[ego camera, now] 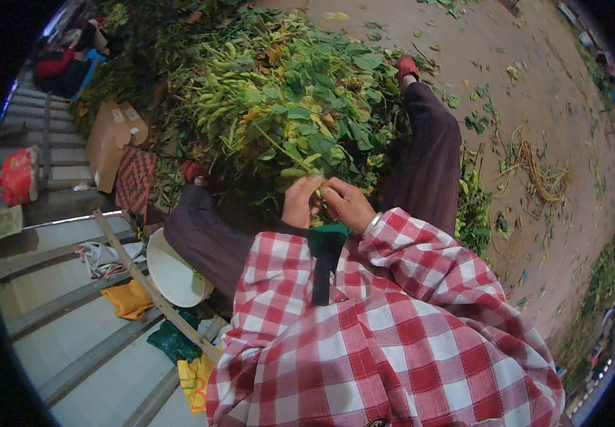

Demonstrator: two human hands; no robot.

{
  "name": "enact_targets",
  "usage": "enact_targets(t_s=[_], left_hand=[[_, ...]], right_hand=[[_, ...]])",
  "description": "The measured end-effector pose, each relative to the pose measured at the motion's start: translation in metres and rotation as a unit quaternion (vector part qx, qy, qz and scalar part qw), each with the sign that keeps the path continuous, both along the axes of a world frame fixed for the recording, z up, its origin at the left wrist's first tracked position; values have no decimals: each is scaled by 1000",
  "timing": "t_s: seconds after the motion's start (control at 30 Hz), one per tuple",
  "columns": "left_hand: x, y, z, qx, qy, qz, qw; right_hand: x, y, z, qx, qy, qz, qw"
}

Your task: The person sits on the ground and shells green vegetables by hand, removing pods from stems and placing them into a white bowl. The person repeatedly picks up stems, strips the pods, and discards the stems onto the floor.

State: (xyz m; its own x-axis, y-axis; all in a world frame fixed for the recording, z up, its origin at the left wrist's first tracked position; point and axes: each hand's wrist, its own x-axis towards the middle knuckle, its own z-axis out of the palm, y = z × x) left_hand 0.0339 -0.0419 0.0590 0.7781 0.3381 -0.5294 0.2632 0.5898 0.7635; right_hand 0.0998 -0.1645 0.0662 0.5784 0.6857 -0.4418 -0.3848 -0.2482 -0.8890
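Note:
My left hand point(302, 202) and my right hand point(348, 203) meet in front of my lap, fingertips nearly touching. Both pinch the near end of a green bean plant stem point(280, 148) with plump pods point(294, 172) beside the fingers; which part each one grips is partly hidden by the fingers. Beyond them, between my legs, lies a large heap of uprooted bean plants point(307, 101) with green and yellowing leaves and clusters of pods. A white bucket point(160, 251) stands tilted by my left leg, some green showing inside.
At left are a cardboard box point(105, 144), a woven red mat point(135, 179), a wooden pole point(147, 285), cloths and bags point(128, 300) on ridged panels. More bean plants point(473, 213) lie right of my right leg, near dry stems point(542, 173). Another person point(59, 69) sits at upper left.

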Motion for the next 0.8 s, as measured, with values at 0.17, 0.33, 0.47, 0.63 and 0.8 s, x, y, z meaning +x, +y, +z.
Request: enact_targets(t_s=[0.17, 0.33, 0.47, 0.63, 0.8], left_hand=[[3, -4, -1, 15, 21, 25, 999], [1, 5, -2, -56, -36, -15, 998], [1, 6, 7, -90, -30, -9, 995], [-10, 17, -9, -108, -44, -72, 991], [-8, 11, -2, -152, -11, -50, 987]], right_hand=[[-2, 2, -1, 36, -16, -36, 999], [9, -5, 17, 55, 85, 15, 995], [23, -7, 22, 35, 266, -3, 963], [48, 4, 28, 49, 250, -93, 963], [52, 9, 13, 42, 266, -51, 962]])
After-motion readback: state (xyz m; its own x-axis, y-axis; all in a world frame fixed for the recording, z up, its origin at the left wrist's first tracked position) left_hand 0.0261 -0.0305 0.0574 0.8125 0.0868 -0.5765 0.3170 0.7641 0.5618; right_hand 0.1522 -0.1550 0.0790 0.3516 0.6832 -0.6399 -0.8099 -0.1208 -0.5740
